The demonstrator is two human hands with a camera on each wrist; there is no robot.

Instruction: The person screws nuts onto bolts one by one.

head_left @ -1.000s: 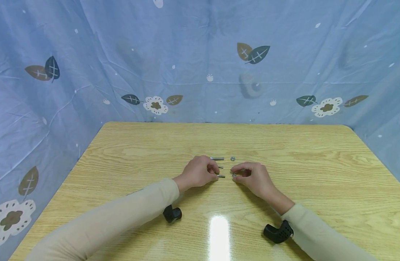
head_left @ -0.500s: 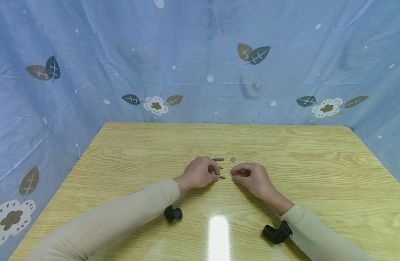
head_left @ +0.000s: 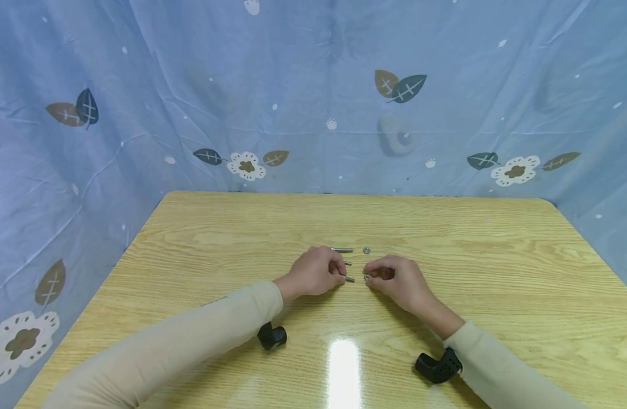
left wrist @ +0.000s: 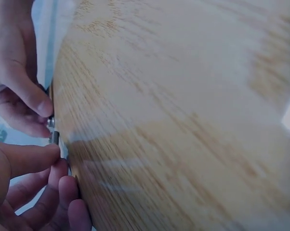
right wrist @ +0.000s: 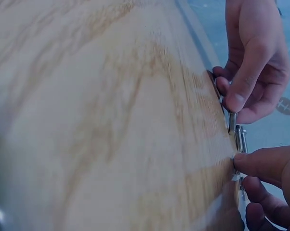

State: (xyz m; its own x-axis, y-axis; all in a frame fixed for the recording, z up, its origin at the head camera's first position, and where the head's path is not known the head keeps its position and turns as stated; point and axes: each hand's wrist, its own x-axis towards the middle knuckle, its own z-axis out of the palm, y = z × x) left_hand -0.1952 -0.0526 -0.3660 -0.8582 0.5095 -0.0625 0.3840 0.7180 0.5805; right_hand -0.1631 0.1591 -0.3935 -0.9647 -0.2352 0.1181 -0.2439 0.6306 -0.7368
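L hand (head_left: 317, 271): thumb + fingertips pinching near bolt (head_left: 350, 279), shank end poking out to the R; other fingers curled in, per L wrist view.
R hand (head_left: 401, 283): thumb + index pinching near nut (head_left: 366, 278), held on side facing L hand.
Near bolt: metal, in L fingers, shank at slight angle, tip twd nut; head end hidden by hand.
Near nut: small, silvery, just past bolt tip; small gap btwn, not touching.
Mid bolt (head_left: 348, 263): lies just beyond near bolt; only shank end shows past L hand, rest hidden.
Far bolt (head_left: 343, 250): on tabletop beyond L hand, approx sideways, end pointing R.
Far nut (head_left: 366, 250): flat on table, just R of far bolt's end, apart from it & beyond R fingertips.
Table (head_left: 241, 227): lt wood grain, glossy, rounded far corners; bright glare (head_left: 344, 372) nr front, btwn forearms.
Sleeves: beige, long; L sleeve (head_left: 190, 335) comes in from lower L, R sleeve (head_left: 502, 363) from lower R.
Wrist gear: blk unit under L wrist (head_left: 272, 336), another under R wrist (head_left: 438, 366).
Curtain (head_left: 303, 68): blue cloth behind & at sides, w/ leaf + white flower prints.
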